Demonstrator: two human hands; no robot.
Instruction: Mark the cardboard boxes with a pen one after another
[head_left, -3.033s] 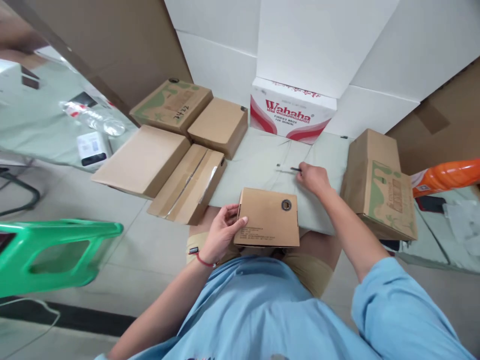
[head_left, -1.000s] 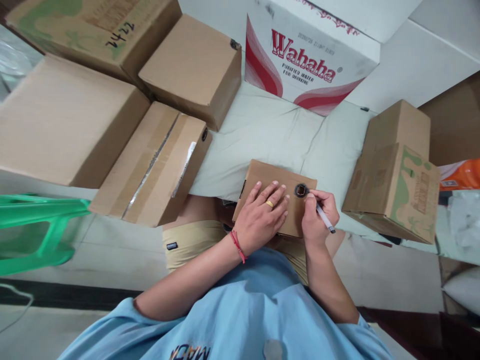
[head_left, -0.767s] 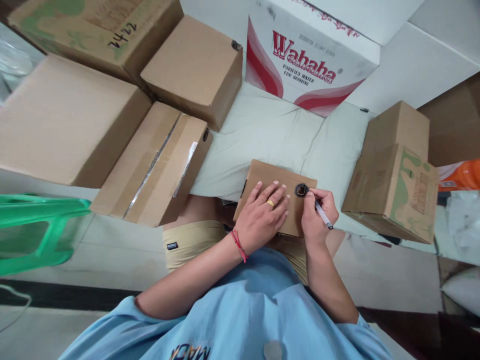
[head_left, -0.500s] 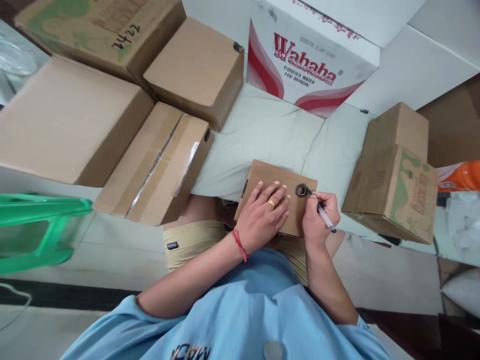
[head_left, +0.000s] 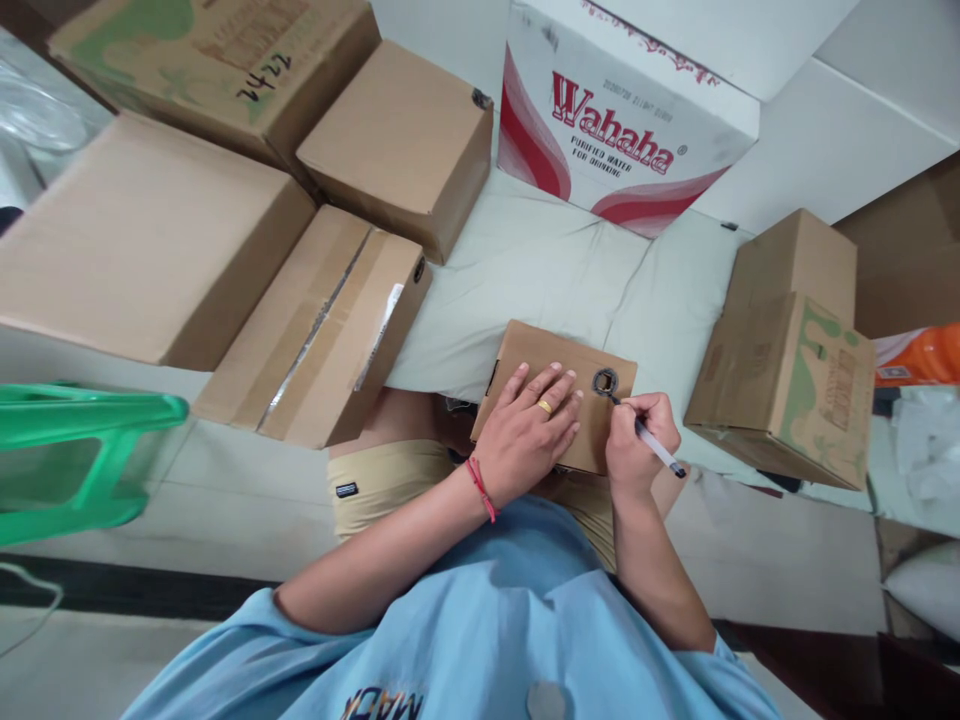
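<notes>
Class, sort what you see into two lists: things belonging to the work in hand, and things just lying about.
In hand:
small brown cardboard box, under the left hand
slim white pen with black end, in the right hand

Apparently lying about:
white-and-red Wahaha carton
brown cardboard box with taped seam
green plastic stool

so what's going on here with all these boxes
Someone is bent over a small cardboard box. Their left hand lies flat on its top, and their right hand holds a pen with its tip at the edge of a dark ring-shaped mark there. Larger cartons stand to the left and right, and a white Wahaha water box stands behind.
</notes>
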